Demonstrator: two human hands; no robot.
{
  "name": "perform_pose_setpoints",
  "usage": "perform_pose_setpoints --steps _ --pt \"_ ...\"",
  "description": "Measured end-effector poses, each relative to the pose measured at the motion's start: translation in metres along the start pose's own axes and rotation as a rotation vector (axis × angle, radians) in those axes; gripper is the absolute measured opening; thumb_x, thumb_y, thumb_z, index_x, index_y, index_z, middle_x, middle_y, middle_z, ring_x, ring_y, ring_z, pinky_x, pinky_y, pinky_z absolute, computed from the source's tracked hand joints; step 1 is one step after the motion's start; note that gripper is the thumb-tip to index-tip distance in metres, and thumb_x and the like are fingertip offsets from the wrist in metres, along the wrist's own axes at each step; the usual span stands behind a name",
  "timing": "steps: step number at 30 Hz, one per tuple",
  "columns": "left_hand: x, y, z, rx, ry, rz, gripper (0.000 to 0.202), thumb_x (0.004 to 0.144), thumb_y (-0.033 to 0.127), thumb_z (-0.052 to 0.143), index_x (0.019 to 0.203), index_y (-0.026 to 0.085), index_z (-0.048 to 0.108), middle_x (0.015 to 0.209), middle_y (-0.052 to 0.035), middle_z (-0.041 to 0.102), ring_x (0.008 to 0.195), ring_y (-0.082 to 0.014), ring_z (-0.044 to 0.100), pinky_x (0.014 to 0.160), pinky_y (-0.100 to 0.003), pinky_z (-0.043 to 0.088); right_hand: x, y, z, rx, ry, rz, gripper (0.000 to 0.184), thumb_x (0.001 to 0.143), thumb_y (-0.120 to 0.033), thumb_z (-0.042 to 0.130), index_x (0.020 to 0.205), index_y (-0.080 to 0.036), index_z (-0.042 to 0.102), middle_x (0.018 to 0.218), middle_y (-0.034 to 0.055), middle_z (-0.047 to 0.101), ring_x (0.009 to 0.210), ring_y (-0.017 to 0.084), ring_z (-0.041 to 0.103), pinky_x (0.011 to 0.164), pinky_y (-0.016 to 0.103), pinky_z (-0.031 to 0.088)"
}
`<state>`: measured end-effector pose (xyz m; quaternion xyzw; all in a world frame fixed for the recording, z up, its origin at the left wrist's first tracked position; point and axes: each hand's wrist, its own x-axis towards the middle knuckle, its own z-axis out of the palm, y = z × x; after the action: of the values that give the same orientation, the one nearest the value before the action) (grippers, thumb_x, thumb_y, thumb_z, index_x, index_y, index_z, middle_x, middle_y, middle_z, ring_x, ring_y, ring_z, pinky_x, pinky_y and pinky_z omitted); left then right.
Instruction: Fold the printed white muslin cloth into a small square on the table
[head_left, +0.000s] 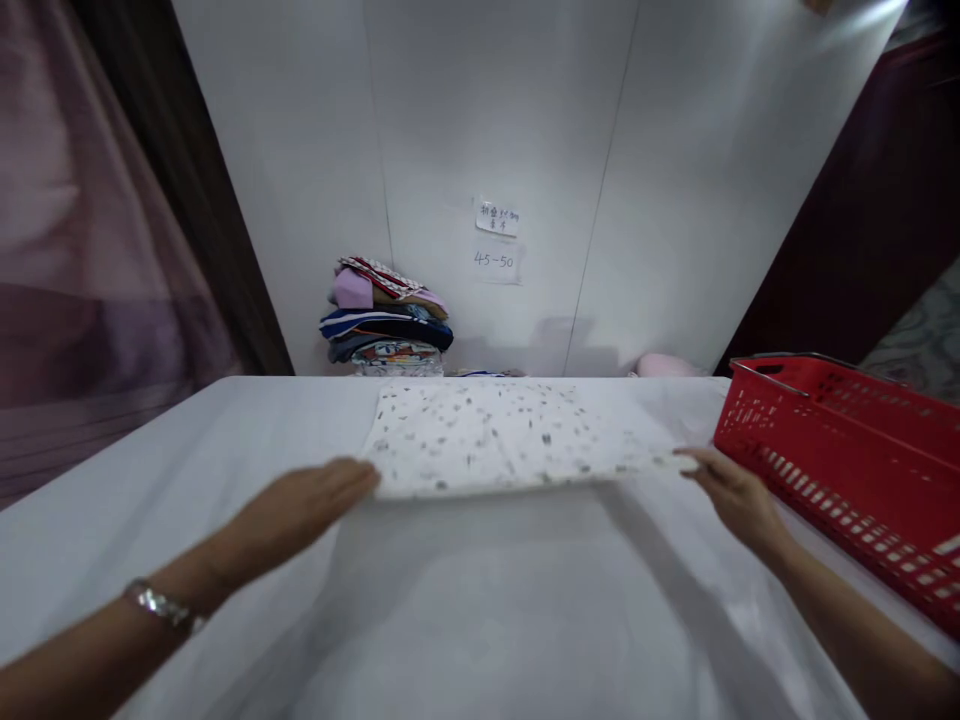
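Note:
A white cloth with scattered grey spots [495,430] stretches between my hands, its near edge lifted off the white table and its far part toward the back edge. My left hand [326,495] is closed at the cloth's near left corner, fingers held together, with the thumb hidden. At the right end, my right hand [724,485] pinches the other near corner between thumb and fingers. The cloth's near edge runs nearly straight between them and is slightly blurred.
A red plastic basket [832,450] with a metal handle stands at the right of the white table [495,610]. Folded fabrics [390,325] are stacked behind the table's far edge. A pink item [664,365] lies at the back right. Paper notes [497,240] hang on the wall.

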<state>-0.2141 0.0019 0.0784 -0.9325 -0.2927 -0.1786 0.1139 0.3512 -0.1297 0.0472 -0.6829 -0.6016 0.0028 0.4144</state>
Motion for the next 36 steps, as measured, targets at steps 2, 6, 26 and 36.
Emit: perform_pose_setpoints --steps 2,6,26,36 --pt "-0.036 0.023 0.038 -0.079 -0.016 0.010 0.045 0.083 0.010 0.035 0.112 0.031 0.062 0.110 0.0008 0.068 0.097 -0.0159 0.064 0.082 -0.028 0.053 -0.041 0.019 0.014 0.087 -0.111 0.069 0.037 0.081 -0.049 0.051 0.098 -0.020 0.067 0.099 0.0076 0.071 0.090 0.025 0.066 0.082 0.039 0.054" --pt "-0.074 0.058 0.065 -0.035 -0.013 0.022 0.048 0.082 0.007 0.037 0.117 0.033 0.058 0.110 0.0041 0.068 0.096 -0.0149 0.065 0.081 -0.025 0.053 -0.092 0.032 0.018 0.150 -0.232 0.152 0.033 0.080 -0.043 0.055 0.100 -0.021 0.068 0.100 0.0068 0.071 0.090 0.024 0.066 0.080 0.033 0.055" --pt "-0.097 0.119 0.054 0.028 0.168 -0.394 0.041 0.068 0.001 0.038 0.094 0.020 0.064 0.101 -0.0047 0.068 0.100 -0.0191 0.059 0.084 -0.034 0.047 -0.138 0.093 0.024 -0.490 -0.204 -0.464 0.035 0.084 -0.027 0.043 0.108 -0.019 0.068 0.111 0.0091 0.067 0.102 0.028 0.061 0.089 0.044 0.049" --pt "-0.079 0.117 0.041 0.056 0.070 -0.361 0.031 0.075 -0.005 0.041 0.078 0.018 0.061 0.100 -0.0053 0.064 0.103 -0.0196 0.052 0.092 -0.037 0.037 -0.135 0.083 0.047 -0.534 -0.226 -0.627 0.033 0.082 -0.025 0.044 0.103 -0.023 0.070 0.101 0.0072 0.070 0.089 0.024 0.065 0.078 0.037 0.051"
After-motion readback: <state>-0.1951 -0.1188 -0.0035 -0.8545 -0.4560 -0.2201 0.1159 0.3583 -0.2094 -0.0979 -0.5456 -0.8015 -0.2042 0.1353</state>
